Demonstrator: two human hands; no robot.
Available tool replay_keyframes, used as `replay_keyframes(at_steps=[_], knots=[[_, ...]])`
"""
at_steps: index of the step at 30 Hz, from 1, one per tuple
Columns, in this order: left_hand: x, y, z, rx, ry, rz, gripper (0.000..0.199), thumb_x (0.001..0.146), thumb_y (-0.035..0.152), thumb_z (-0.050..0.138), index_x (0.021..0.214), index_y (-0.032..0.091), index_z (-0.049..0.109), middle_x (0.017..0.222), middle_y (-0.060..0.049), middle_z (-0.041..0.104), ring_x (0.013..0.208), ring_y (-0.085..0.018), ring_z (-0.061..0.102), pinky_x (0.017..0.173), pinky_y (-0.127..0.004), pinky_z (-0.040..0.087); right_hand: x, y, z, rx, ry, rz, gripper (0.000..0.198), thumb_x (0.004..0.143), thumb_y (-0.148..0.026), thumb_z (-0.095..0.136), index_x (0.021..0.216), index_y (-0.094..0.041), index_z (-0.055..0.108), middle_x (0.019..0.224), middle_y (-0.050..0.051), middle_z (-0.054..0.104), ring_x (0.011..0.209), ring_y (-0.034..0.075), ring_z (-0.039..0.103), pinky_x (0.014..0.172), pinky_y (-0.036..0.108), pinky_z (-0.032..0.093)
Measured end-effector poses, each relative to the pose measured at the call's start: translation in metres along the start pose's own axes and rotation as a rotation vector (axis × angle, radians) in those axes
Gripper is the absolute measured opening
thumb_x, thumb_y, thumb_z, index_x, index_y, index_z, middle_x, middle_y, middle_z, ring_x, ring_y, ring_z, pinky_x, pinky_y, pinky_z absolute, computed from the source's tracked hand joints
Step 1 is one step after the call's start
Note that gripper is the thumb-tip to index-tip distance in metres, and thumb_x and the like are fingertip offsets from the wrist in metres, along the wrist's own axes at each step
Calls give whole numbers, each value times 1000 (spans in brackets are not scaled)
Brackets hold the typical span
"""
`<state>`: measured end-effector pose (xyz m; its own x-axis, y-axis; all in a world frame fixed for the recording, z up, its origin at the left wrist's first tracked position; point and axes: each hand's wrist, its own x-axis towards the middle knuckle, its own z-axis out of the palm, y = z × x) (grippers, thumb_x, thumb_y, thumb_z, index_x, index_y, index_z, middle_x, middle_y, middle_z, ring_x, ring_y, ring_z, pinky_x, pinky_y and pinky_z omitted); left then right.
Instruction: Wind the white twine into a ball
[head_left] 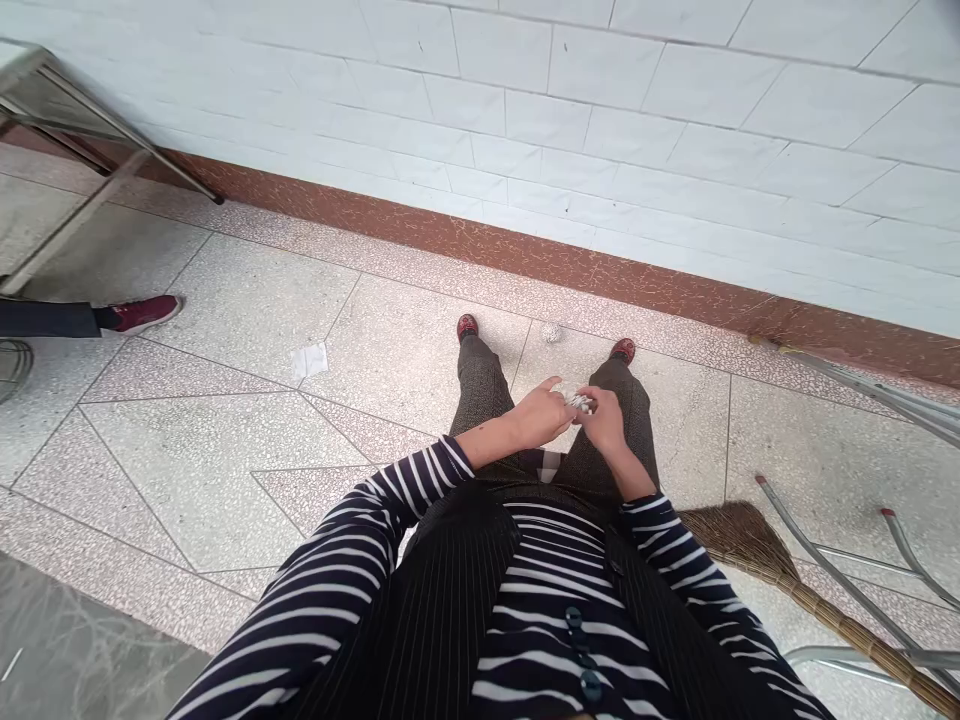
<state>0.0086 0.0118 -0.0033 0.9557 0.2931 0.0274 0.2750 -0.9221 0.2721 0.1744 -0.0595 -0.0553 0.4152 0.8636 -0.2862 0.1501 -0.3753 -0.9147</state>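
My left hand [541,412] and my right hand [603,420] meet in front of my lap. Between their fingers is a small white crumpled thing [577,401], which looks like scrunched paper; my fingers cover part of it. The right hand pinches it from one side, while the left hand closes round the other side with its thumb raised. On the floor beyond my hands, between my feet, lies a small white speckled ball [552,332], apparently crumpled paper.
A flat white paper [310,360] lies on the floor to the left. Farther left are a metal-framed table [112,180] and another person's red shoe [146,313]. To my right are a straw broom [739,530] and metal chair legs [832,580]. A tiled wall [510,120] stands ahead.
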Motion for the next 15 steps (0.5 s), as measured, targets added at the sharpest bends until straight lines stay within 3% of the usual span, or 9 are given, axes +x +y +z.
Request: replay_keyframes(at_steps=[3, 8, 15], knots=[[4, -13, -2, 18, -6, 32, 19, 95, 18, 54, 87, 16, 71, 72, -5, 69, 78, -18, 65, 118, -47, 30, -22, -2, 11, 86, -133, 76, 33, 52, -27, 75, 83, -20, 68, 86, 4, 66, 71, 20, 60, 61, 37, 58], [2, -34, 8, -155, 1, -95, 26, 100, 22, 47, 93, 18, 72, 82, -4, 72, 86, -16, 67, 119, -47, 29, -53, -28, -3, 282, -298, 146, 35, 55, -27, 79, 87, -21, 68, 84, 1, 69, 79, 21, 62, 63, 34, 60], [-1, -29, 35, -415, -6, -258, 26, 101, 27, 47, 107, 18, 70, 107, -6, 76, 103, -17, 68, 119, -45, 27, -67, -61, -20, 579, -126, 191, 38, 51, -20, 88, 85, -21, 70, 88, 0, 68, 77, 17, 61, 60, 28, 59]])
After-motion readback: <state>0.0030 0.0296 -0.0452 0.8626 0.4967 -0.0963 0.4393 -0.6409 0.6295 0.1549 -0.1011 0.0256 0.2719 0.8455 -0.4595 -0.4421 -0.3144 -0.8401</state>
